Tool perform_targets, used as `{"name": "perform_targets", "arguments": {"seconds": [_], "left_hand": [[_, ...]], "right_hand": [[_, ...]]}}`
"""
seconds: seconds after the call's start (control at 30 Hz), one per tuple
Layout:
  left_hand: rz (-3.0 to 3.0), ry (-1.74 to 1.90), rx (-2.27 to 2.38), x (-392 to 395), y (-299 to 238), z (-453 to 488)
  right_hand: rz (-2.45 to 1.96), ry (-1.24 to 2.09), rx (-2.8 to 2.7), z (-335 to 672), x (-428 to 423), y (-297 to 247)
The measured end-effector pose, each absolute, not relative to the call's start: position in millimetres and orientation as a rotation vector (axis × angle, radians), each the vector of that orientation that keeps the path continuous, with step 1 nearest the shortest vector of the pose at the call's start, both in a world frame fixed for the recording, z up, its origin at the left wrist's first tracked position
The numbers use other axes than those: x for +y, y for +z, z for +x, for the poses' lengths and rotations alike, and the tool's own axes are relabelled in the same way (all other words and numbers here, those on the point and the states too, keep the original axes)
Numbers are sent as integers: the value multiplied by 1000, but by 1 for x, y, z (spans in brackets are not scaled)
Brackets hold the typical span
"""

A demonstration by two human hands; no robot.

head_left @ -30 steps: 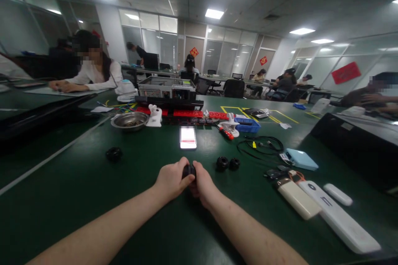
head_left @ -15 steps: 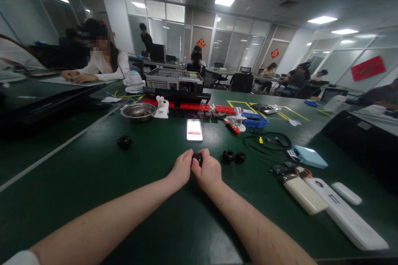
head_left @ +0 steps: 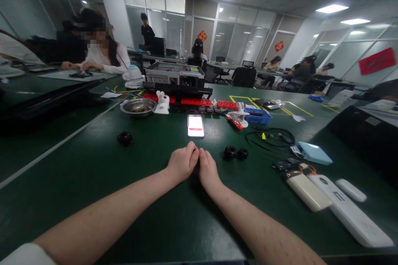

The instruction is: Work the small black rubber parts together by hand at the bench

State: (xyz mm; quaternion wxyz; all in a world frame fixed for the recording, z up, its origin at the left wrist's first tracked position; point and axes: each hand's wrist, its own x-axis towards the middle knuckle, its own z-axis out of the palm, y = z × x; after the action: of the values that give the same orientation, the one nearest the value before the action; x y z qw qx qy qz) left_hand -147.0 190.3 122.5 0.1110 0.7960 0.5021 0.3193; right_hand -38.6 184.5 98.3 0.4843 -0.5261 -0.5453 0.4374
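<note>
My left hand and my right hand rest close together on the green table, knuckles touching and fingers curled in. The small black part they held a moment ago is now hidden between them. A lit phone lies just beyond the hands. Two black ring-shaped parts sit to the right of my right hand, and another black part lies further off to the left.
A metal bowl, red strips, a red screwdriver and a blue tray line the back. Black cables, a blue box and white power banks lie on the right. A person sits far left.
My hands have closed tighter together, so the small black part between them no longer shows. The view has shifted slightly; nothing on the table has moved.
</note>
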Motion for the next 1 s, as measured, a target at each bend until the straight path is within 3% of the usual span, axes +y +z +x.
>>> {"name": "perform_targets", "arguments": {"seconds": [0.1, 0.27, 0.47, 0.53, 0.77, 0.87, 1.0], "left_hand": [[2217, 1059, 1458, 189, 126, -144], [1893, 1162, 1437, 189, 129, -140], [1711, 920, 1424, 201, 134, -148], [1714, 862, 1420, 201, 135, -154], [2082, 1006, 1502, 193, 126, -166], [2369, 940, 1504, 195, 123, -166], [2369, 1010, 1486, 196, 124, -161]], "right_hand": [[-1321, 706, -1524, -36, 184, 99], [-1400, 465, -1735, -30, 187, 103], [-1221, 258, -2060, -22, 183, 119], [-1138, 374, -2037, -24, 180, 122], [-1126, 1635, -1326, -31, 186, 113], [-1029, 1744, -1164, -33, 185, 111], [-1051, 1476, -1146, -38, 181, 106]]}}
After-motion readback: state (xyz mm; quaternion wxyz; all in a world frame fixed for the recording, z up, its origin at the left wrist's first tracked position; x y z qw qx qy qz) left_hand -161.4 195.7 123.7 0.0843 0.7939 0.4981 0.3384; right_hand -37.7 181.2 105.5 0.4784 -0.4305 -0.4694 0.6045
